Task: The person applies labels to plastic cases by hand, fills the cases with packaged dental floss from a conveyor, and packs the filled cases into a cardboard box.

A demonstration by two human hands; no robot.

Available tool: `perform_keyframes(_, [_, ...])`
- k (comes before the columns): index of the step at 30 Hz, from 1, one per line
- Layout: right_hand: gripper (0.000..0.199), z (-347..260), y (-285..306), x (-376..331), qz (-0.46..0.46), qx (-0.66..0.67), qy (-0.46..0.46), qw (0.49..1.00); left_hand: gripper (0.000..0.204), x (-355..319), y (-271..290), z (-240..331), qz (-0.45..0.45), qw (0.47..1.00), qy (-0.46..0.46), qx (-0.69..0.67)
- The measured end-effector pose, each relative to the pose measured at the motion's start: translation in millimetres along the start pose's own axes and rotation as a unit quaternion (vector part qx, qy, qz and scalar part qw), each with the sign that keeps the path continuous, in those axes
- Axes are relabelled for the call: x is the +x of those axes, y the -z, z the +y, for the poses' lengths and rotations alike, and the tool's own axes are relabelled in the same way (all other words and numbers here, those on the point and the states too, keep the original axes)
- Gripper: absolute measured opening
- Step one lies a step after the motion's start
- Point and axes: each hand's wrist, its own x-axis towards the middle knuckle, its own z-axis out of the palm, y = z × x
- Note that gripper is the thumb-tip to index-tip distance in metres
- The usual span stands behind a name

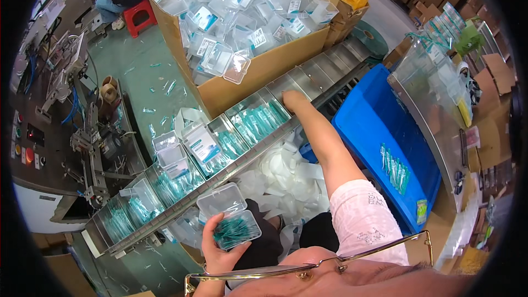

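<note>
Conveyor trays (pixel 165 187) cross at ten o'clock; my left hand (pixel 217 247) grips an open clear case (pixel 231 217) of teal picks, right hand (pixel 292 100) lies flat, empty, on a tray at twelve

Clear lidded cases (pixel 247 5) (white-teal labels) heaped in cardboard box (pixel 264 71)

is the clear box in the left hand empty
No, the open clear plastic box in the left hand holds a pile of teal picks.
</note>
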Motion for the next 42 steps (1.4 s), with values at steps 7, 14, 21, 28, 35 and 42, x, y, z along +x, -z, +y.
perform_keyframes(7, [0.049, -8.2, 27.3, -9.6, -0.004, -0.022, -0.002, 1.000, 0.072, -4.9, 1.4, 2.6, 0.015, 0.997, 0.052, -0.056])
perform_keyframes(14, [0.086, -30.7, 20.6, -11.2, -0.129, 0.340, -0.071, 0.929, 0.070, -2.6, 2.8, 3.0, 0.019, 0.998, 0.048, -0.033])
perform_keyframes(21, [0.072, -16.6, 49.9, -32.1, -0.112, 0.330, -0.008, 0.937, 0.071, -8.7, -2.2, 5.3, 0.006, 0.998, 0.043, -0.041])
perform_keyframes(28, [0.029, -37.2, 85.9, -128.0, 0.091, 0.845, 0.015, 0.526, 0.073, -21.6, 7.1, 26.2, -0.030, 1.000, 0.000, -0.004])
perform_keyframes(35, [0.028, -163.6, 95.4, -387.9, 0.079, 0.786, 0.067, 0.609, 0.074, -49.7, 6.5, 79.7, -0.215, 0.958, -0.081, 0.170])
perform_keyframes(42, [0.032, -195.3, 96.8, -481.6, 0.210, 0.481, 0.325, 0.787, 0.059, -118.6, 7.6, 69.9, -0.180, 0.940, -0.219, 0.191])
